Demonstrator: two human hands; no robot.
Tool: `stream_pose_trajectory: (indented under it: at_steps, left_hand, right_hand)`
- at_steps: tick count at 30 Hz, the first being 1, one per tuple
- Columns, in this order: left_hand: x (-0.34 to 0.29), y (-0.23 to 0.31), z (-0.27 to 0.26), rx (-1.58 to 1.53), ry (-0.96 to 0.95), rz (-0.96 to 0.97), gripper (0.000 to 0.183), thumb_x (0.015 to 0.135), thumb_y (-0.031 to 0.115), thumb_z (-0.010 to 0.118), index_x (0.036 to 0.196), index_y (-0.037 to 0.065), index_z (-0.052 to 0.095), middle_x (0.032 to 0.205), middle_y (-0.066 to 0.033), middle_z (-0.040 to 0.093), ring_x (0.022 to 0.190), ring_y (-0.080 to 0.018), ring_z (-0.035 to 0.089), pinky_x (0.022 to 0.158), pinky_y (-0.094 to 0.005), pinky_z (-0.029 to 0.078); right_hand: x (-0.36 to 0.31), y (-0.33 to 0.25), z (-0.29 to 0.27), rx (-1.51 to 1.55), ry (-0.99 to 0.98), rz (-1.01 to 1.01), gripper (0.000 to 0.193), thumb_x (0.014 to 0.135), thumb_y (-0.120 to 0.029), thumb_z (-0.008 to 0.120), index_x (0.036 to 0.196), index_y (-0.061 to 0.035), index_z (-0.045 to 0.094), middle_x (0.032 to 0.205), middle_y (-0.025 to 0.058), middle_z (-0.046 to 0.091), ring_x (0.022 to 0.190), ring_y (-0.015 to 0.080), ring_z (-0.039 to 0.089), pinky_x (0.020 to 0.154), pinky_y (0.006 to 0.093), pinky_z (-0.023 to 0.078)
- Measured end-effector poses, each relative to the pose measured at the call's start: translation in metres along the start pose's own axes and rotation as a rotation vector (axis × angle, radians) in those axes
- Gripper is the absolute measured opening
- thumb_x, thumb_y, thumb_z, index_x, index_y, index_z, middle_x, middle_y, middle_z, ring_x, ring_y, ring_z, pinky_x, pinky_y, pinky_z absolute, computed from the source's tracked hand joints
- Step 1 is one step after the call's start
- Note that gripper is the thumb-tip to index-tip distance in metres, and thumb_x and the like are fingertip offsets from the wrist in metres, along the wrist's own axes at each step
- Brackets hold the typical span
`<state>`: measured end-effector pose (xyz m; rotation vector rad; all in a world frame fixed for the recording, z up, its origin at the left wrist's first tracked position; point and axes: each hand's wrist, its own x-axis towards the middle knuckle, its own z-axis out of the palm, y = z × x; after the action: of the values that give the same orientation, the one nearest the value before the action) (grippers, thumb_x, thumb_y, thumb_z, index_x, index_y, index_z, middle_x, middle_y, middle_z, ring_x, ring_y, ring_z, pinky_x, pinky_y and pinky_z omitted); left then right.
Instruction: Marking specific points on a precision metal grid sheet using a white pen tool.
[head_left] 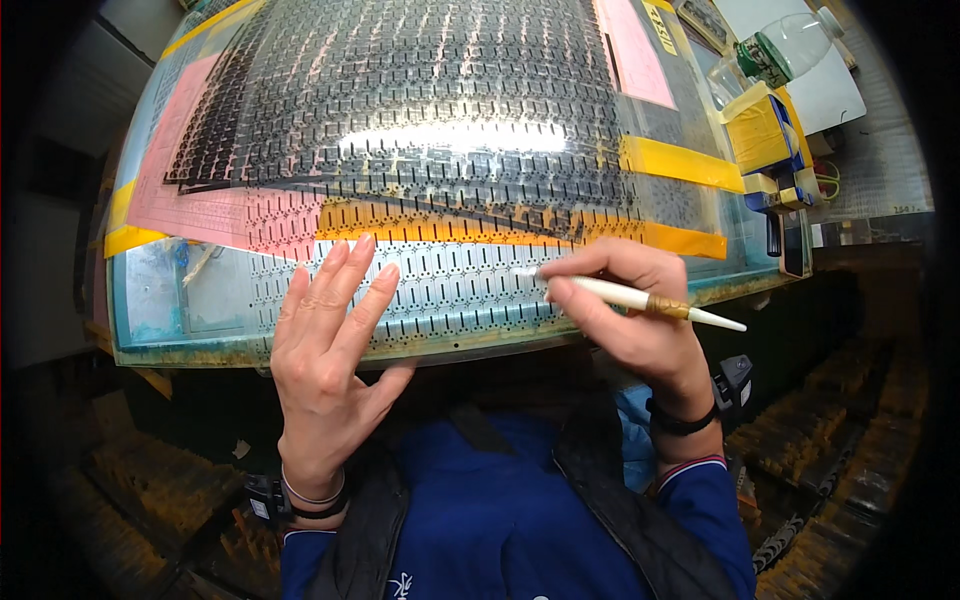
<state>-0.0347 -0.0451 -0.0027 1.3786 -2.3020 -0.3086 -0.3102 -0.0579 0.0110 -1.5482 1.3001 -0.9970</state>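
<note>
A large clear film sheet (470, 265) printed with rows of small black patterns covers most of the glass-topped table (160, 290). My left hand (335, 330) lies on its near edge with the fingers stretched out and apart, the thumb near the table's front edge. Pinched in my right hand (630, 300) is a slim brush-like tool (620, 293) with a cream handle and a brown-gold band. Its white tip rests at the film, and its pointed tail sticks out to the right. Whether the tip touches the film I cannot tell.
Pink paper sheets (200, 170) and orange-yellow tape strips (685, 165) lie under or beside the film. At the back right stand a clear plastic bottle (790, 50) and a blue-and-yellow tape dispenser (770, 140). A dark phone-like object (794, 248) sits by the right edge.
</note>
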Motion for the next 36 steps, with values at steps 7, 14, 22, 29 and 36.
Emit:
stream_pose_trajectory:
  at_steps: [7,14,22,29,36]
  left_hand:
    - [0.0,0.0,0.0,0.001,-0.002,0.002,0.077,0.063,0.01,0.082,0.137,0.009,0.061,0.148,-0.0144,0.054,0.14,-0.035,0.047,0.118,-0.0528,0.03]
    - [0.001,0.0,-0.002,-0.02,-0.004,-0.001,0.078,0.062,0.01,0.083,0.137,0.009,0.061,0.148,-0.0145,0.054,0.14,-0.0357,0.047,0.118,-0.0534,0.03]
    - [0.003,0.002,-0.003,-0.017,-0.019,-0.014,0.079,0.063,0.012,0.086,0.138,0.009,0.06,0.149,-0.0149,0.053,0.14,-0.036,0.046,0.118,-0.0535,0.03]
    - [0.003,0.004,-0.004,-0.001,-0.014,-0.006,0.079,0.063,0.013,0.086,0.138,0.01,0.06,0.149,-0.0148,0.052,0.14,-0.0363,0.047,0.117,-0.0537,0.031]
    - [-0.007,0.018,-0.005,0.016,-0.029,-0.033,0.07,0.068,0.01,0.085,0.134,0.008,0.063,0.146,-0.0166,0.055,0.138,-0.037,0.049,0.115,-0.0531,0.035]
  right_hand:
    - [-0.002,-0.002,-0.007,-0.019,-0.061,-0.007,0.011,0.086,-0.005,0.074,0.095,0.0012,0.075,0.078,0.0069,0.072,0.068,0.009,0.065,0.06,0.0236,0.049]
    - [0.003,-0.006,-0.013,-0.084,-0.229,-0.145,0.009,0.084,-0.004,0.073,0.092,0.0012,0.074,0.08,0.0076,0.073,0.071,0.0095,0.067,0.062,0.0241,0.051]
    - [0.004,-0.005,-0.016,-0.117,-0.299,-0.188,0.011,0.083,-0.004,0.074,0.093,0.0015,0.075,0.079,0.0099,0.072,0.07,0.0108,0.068,0.061,0.0251,0.051]
    - [0.001,-0.006,-0.01,-0.067,-0.201,-0.087,0.011,0.083,-0.005,0.073,0.092,0.0007,0.075,0.08,0.0099,0.073,0.071,0.0134,0.069,0.062,0.0269,0.052]
    - [-0.007,-0.007,-0.018,0.186,-0.125,0.152,0.012,0.089,-0.004,0.072,0.099,0.0013,0.074,0.085,0.0057,0.073,0.078,0.0081,0.067,0.066,0.0218,0.051]
